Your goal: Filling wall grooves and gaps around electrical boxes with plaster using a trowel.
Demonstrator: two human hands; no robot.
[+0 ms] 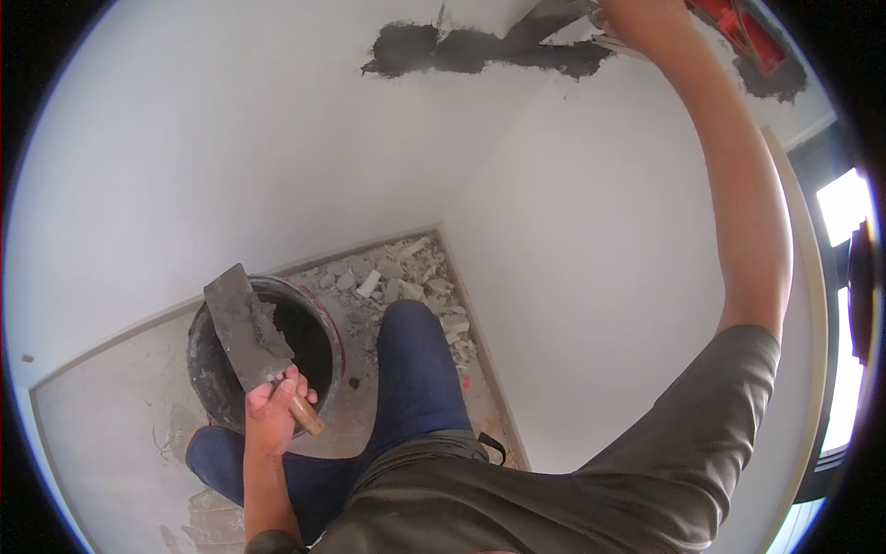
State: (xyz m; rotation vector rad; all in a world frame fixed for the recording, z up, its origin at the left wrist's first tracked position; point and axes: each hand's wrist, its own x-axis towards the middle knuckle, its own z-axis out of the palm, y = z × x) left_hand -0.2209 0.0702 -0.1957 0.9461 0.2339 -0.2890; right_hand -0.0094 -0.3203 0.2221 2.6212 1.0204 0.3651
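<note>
My left hand (275,399) is closed on the wooden handle of a trowel (242,323). Its flat, wide blade carries grey mortar along one side and lies over a dark bucket (198,369). High at the upper right, my right hand (651,23) is closed round a second trowel, whose grey blade (546,20) is against the wall. That blade meets a rough strip of dark, wet-looking mortar (461,51) across the white wall. The right trowel's handle is mostly hidden by the hand and cut by the picture's edge.
Broken plaster and rubble (397,272) lie in the corner beyond my knee. A red object (752,37) sits at the wall by another dark mortar patch (775,81). A dark-framed window (835,277) is at the far right.
</note>
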